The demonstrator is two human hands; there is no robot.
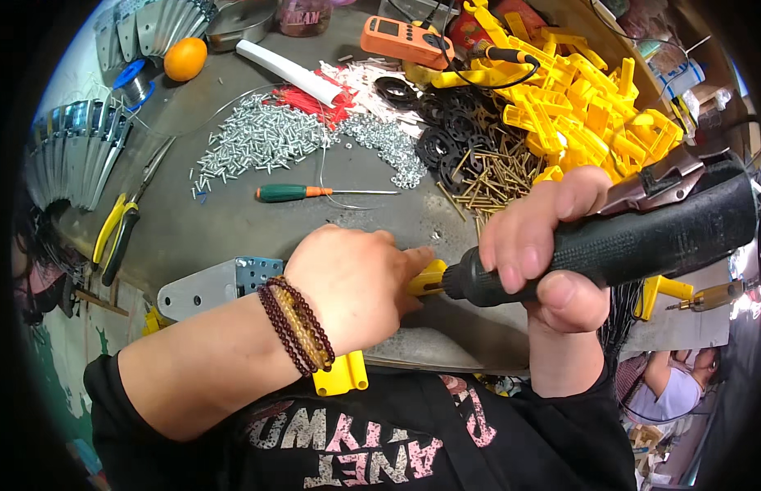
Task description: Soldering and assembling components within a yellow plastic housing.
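My left hand (pixel 352 282), with beaded bracelets at its wrist, is closed over a yellow plastic part (pixel 429 278) near the table's front edge. Below that wrist shows a yellow plastic piece (pixel 342 375); whether it belongs to the same part is hidden. A grey metal plate with holes (pixel 200 290) sticks out to the left from behind the hand. My right hand (pixel 548 245) grips a black electric screwdriver (pixel 642 245), held almost level. Its nose meets the yellow part beside my left fingertips; the bit is hidden.
Piles of silver screws (pixel 261 135), nuts (pixel 388 147), brass-coloured long screws (pixel 495 180), black discs (pixel 450 131) and yellow parts (pixel 577 98) cover the far side. A green-handled screwdriver (pixel 294 193), pliers (pixel 126 217), an orange meter (pixel 405 41) and another person (pixel 671 389) at right are visible.
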